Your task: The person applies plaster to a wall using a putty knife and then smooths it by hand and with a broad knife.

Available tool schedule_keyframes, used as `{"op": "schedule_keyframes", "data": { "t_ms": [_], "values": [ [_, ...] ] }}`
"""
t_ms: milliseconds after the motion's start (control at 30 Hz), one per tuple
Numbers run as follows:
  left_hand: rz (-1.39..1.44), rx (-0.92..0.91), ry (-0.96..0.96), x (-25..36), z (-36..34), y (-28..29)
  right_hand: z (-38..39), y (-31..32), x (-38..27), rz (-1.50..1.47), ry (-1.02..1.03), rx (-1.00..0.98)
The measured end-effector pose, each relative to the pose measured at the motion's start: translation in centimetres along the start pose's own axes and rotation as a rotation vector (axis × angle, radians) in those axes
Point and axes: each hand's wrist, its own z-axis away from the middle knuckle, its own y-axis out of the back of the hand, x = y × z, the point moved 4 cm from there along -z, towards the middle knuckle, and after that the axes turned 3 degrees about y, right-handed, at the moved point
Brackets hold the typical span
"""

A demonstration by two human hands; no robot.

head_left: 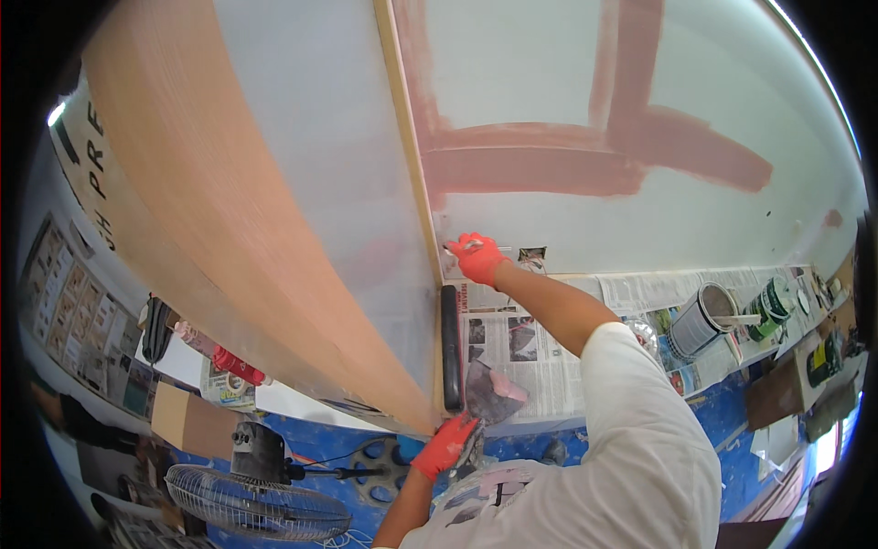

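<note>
My right hand (480, 260), in a red-orange glove, is raised to the pale wall (535, 220) by the inner corner. It is closed around a slim, light-coloured tool (472, 244), whose exact kind is too small to tell. Just right of the glove is a wall cut-out (531, 253) with wires hanging from it. Down at the near end of the wooden panel (302, 247), my left hand (444, 446) wears a matching glove, its fingers curled. A dark grey crumpled thing (470, 450) is beside those fingers; whatever they grip is unclear.
Newspaper (558, 375) covers the ledge, bearing a long black bar-shaped object (451, 348), grey-and-pink sheets (494, 389), an open paint can (702, 320) and a green tub (771, 306). A pedestal fan (256, 499) stands lower left on blue floor covering, near a cardboard box (192, 421).
</note>
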Motion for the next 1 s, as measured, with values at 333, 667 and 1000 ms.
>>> {"op": "schedule_keyframes", "data": {
  "t_ms": [333,667,1000],
  "values": [
    [1.69,-0.156,0.65,10.1,-3.6,1.4,22.8,16.0,-2.2,-0.654,0.328,0.161],
    [1.41,-0.259,0.534,17.6,-13.5,-3.4,33.2,23.1,4.1,-0.574,0.539,0.092],
    [1.386,0.101,0.493,20.1,-18.0,-7.4,39.5,17.1,14.6,-0.552,0.366,-0.214]
  ]
}}
